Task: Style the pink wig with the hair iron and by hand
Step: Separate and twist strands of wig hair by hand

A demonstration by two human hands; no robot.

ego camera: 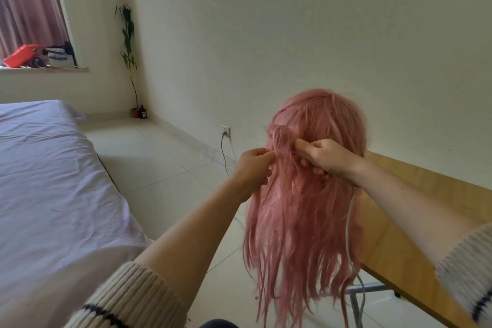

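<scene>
The long pink wig hangs in the middle of the view, its top at head height and its strands falling straight down. A small coil of hair is rolled up on its left side. My left hand pinches the strands just under the coil. My right hand grips the hair to the right of the coil, thumb toward it. The hair iron itself is not in view; a grey cord runs down behind the wig from under my right hand.
A wooden table with a metal leg stands at the right, behind the wig. A bed with a pale sheet fills the left. A wall socket with a plugged cable sits low on the wall. A potted plant stands in the corner.
</scene>
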